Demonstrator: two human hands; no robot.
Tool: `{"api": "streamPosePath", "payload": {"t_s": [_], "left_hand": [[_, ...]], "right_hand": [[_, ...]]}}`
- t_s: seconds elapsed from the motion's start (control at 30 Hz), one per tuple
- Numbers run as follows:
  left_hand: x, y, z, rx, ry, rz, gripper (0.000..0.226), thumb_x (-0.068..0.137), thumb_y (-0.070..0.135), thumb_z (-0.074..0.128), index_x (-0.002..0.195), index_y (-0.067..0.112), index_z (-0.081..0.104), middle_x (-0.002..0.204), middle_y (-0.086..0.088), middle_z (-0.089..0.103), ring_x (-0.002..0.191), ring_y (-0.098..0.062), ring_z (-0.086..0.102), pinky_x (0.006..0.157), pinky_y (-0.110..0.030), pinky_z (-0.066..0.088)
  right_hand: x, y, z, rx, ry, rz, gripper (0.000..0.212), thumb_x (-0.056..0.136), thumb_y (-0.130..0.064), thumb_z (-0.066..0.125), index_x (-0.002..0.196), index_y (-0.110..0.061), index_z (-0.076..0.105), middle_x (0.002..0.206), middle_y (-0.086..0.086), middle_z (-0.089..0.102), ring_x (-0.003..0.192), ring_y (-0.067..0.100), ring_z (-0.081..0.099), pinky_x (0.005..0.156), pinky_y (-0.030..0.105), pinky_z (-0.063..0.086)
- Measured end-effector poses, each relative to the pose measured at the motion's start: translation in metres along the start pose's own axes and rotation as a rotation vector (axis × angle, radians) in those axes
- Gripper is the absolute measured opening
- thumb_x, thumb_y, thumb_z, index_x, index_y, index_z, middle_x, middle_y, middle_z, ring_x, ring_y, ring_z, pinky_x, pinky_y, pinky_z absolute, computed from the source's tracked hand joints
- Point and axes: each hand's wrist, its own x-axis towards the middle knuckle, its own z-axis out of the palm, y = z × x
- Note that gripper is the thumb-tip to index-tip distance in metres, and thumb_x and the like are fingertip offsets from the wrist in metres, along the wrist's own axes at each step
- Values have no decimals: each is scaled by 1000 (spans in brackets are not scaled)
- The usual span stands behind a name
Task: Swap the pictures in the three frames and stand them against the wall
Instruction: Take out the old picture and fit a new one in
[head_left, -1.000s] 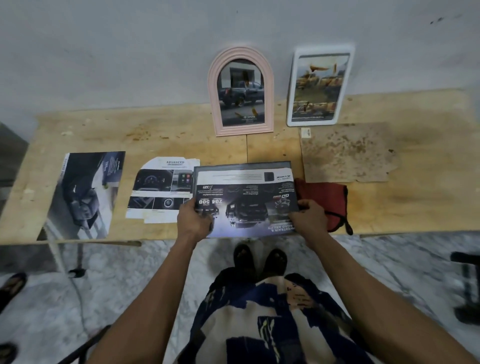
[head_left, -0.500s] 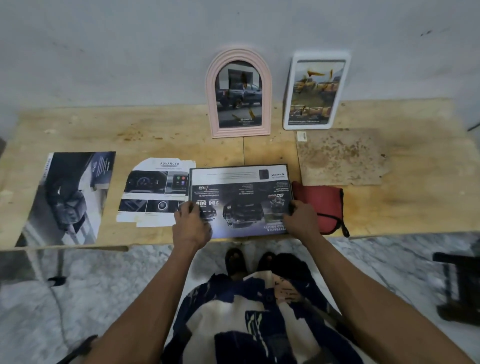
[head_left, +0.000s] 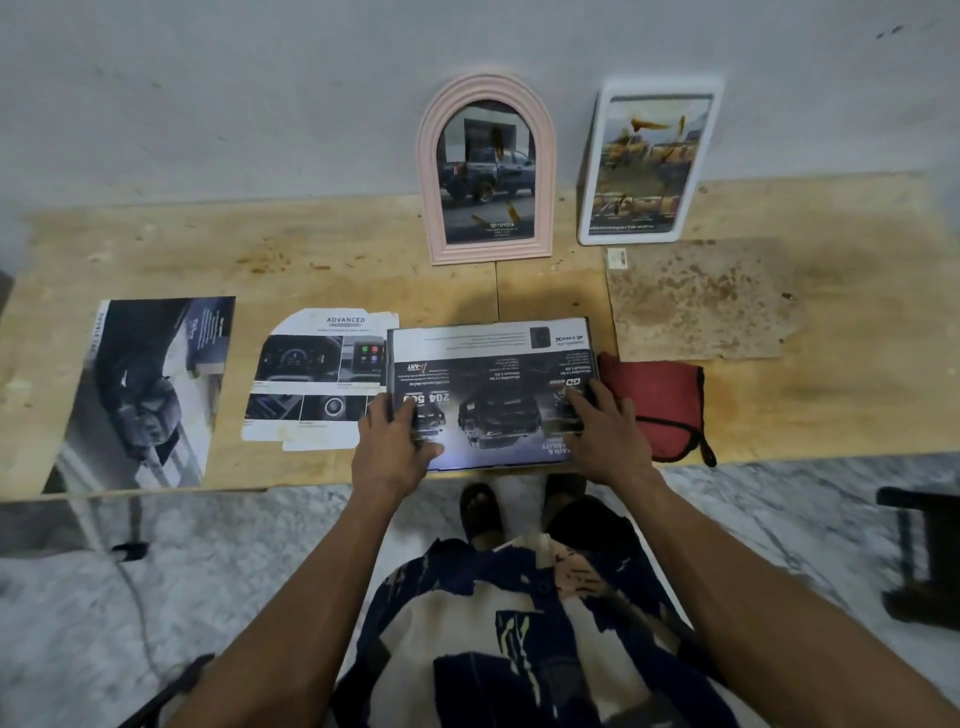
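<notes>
A dark car picture in a black rectangular frame (head_left: 493, 384) lies flat at the table's front edge. My left hand (head_left: 397, 441) rests on its lower left corner and my right hand (head_left: 608, 431) on its lower right part, fingers spread on the surface. A pink arched frame (head_left: 431, 171) with a truck picture leans upright against the wall. To its right stands a white rectangular frame (head_left: 592, 171) with a yellowish picture. Two loose pictures lie on the left: a white-edged dashboard sheet (head_left: 311, 374) and a dark interior sheet (head_left: 145, 389).
A red cloth pouch (head_left: 660, 405) lies just right of the dark frame, partly under its edge. A stained brown board (head_left: 701, 301) lies behind it. The wooden table (head_left: 337, 260) ends at my feet; a dark stool (head_left: 919, 561) stands on the marble floor at right.
The dark framed picture went from being held at its near edge to lying flat on the table. Both hands slid onto its top surface.
</notes>
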Motion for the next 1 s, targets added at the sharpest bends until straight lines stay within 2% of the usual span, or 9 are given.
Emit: {"api": "streamPosePath", "payload": {"t_s": [0.1,0.2,0.4,0.53,0.63,0.77,0.9,1.0], "left_hand": [[0,-2,1,11,4,17,77,86,51,71,148,20,40,151,-12,23,133,-37,30,99,-53,46],[0,-7,1,-2,-17,37,87,81,57,73,151,19,38,154,-13,20,134,-39,29,105,-53,42],[1,-8,-4,-17,-49,14,105,71,56,82,154,19,31,157,-9,18,138,-36,28,107,-51,42],[0,-7,-5,-5,-43,35,99,76,63,74,154,19,31,157,-9,16,138,-35,28,106,-50,44],[0,-4,-7,11,-39,28,93,76,59,76,150,20,36,154,-10,19,135,-36,31,101,-50,47],[0,4,-10,74,-30,-30,89,74,66,72,145,22,38,152,-7,24,135,-34,31,98,-51,46],[9,31,-14,42,44,-54,90,77,69,66,146,18,38,151,-10,31,134,-37,33,102,-54,40],[19,69,-13,-40,72,38,81,80,60,69,141,13,45,144,-14,40,130,-37,38,102,-50,41]], "right_hand": [[1,2,3,-13,-27,3,76,93,-24,54,154,-38,11,162,-5,2,139,38,16,97,48,43],[1,3,6,-15,-26,3,76,93,-28,54,154,-38,9,162,-7,-1,141,38,12,98,52,44],[0,3,6,-42,3,-26,71,94,-36,53,152,-34,12,159,-5,8,138,35,15,100,53,43],[0,4,6,-18,20,-28,72,91,-37,54,150,-36,13,159,-8,10,138,34,16,101,53,43],[-2,3,6,-25,28,-36,70,91,-38,54,150,-35,16,155,-4,13,136,33,18,100,52,44],[-4,3,-2,13,91,-44,63,90,-36,55,147,-32,28,144,2,27,127,30,26,93,45,49],[0,11,-19,170,213,10,48,92,-32,55,138,-25,42,132,7,39,122,28,36,85,43,51],[8,27,-35,290,240,78,49,92,-34,57,138,-21,45,134,9,41,123,31,42,90,43,50]]}}
